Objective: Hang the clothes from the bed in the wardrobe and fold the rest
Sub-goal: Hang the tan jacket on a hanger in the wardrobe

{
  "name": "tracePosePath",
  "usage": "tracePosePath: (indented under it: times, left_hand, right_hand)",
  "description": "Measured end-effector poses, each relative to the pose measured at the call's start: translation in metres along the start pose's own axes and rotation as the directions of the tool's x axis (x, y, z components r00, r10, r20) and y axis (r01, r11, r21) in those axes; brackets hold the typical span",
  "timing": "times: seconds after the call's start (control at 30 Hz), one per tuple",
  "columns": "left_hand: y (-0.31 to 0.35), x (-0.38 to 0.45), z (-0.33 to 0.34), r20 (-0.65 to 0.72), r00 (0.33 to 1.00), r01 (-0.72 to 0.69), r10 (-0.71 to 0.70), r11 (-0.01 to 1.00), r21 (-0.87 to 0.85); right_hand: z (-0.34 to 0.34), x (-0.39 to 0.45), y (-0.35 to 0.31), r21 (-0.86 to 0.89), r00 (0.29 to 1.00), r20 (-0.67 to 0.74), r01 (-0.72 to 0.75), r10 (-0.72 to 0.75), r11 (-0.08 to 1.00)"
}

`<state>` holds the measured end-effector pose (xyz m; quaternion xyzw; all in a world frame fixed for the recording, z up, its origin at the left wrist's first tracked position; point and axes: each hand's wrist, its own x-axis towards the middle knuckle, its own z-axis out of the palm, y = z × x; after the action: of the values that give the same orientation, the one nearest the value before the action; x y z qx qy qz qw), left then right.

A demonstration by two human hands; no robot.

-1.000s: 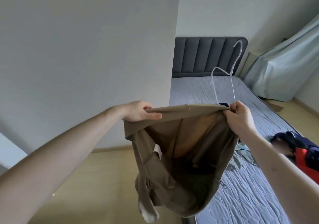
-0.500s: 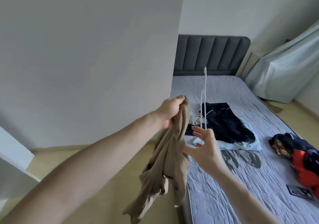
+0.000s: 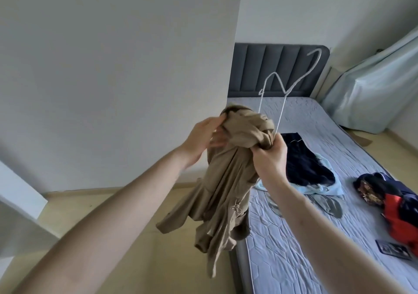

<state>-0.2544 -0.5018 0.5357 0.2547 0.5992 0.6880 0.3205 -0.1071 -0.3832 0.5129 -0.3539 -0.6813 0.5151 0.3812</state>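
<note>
In the head view, a tan garment [image 3: 228, 180] is held up in the air beside the bed [image 3: 316, 225], bunched at the top and hanging down in loose folds over the floor [image 3: 113, 237] at the bed's near corner. The left hand [image 3: 203, 138] is curled into the bunched fabric at its upper left, with the fingers tucked in among the folds. The right hand [image 3: 269, 155] is closed around the gathered cloth at its upper right, and the lower end of a white wire hanger [image 3: 282, 94] is gripped in the same fist; the hanger rises from the hand, tilted to the right, with its hook seen against the grey headboard [image 3: 260, 67]. On the quilted bed, behind the right hand, a dark navy garment [image 3: 303, 160] is laid over a pale blue one [image 3: 325, 188]. Further right, a red and navy pile of clothes [image 3: 393, 201] is seen near the bed's edge, and a small dark flat object [image 3: 393, 248] lies just in front of it. A white wall [image 3: 113, 67] fills the left side, and a pale covered shape [image 3: 373, 99] stands in the far right corner.
</note>
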Motion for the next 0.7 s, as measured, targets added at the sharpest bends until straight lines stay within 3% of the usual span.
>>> tracePosePath:
  times: [0.1, 0.13, 0.23, 0.3, 0.37, 0.6, 0.7]
  left_hand:
    - [-0.081, -0.022, -0.033, -0.178, 0.958, 0.244, -0.224, 0.964, 0.102]
    - [-0.115, -0.033, -0.04, -0.193, 0.941, 0.319, -0.276, 0.915, 0.246]
    - [-0.195, -0.064, -0.046, -0.145, 0.892, 0.395, -0.429, 0.58, 0.713]
    - [-0.218, -0.076, -0.033, -0.116, 0.851, 0.397, -0.513, 0.482, 0.781]
    - [-0.223, -0.077, -0.01, -0.084, 0.848, 0.38, -0.524, 0.49, 0.785]
    - [-0.212, -0.047, 0.028, -0.167, 0.94, 0.337, -0.296, 0.755, 0.563]
    - [-0.2, -0.038, 0.012, -0.145, 0.961, 0.273, -0.234, 0.739, 0.616]
  right_hand:
    - [0.002, 0.014, -0.011, 0.014, 0.999, -0.002, -0.048, 0.048, 0.999]
    - [0.003, 0.016, -0.015, 0.037, 0.998, 0.01, -0.069, 0.069, 0.997]
    - [0.008, 0.021, -0.026, 0.103, 0.99, 0.031, -0.141, 0.138, 0.985]
    - [0.01, 0.025, -0.032, 0.157, 0.982, 0.032, -0.191, 0.188, 0.969]
    - [0.012, 0.028, -0.037, 0.221, 0.971, 0.051, -0.238, 0.233, 0.946]
    - [-0.011, 0.044, -0.052, 0.323, 0.954, 0.069, -0.297, 0.29, 0.899]
    - [-0.038, 0.059, -0.042, 0.285, 0.971, -0.002, -0.23, 0.241, 0.93]
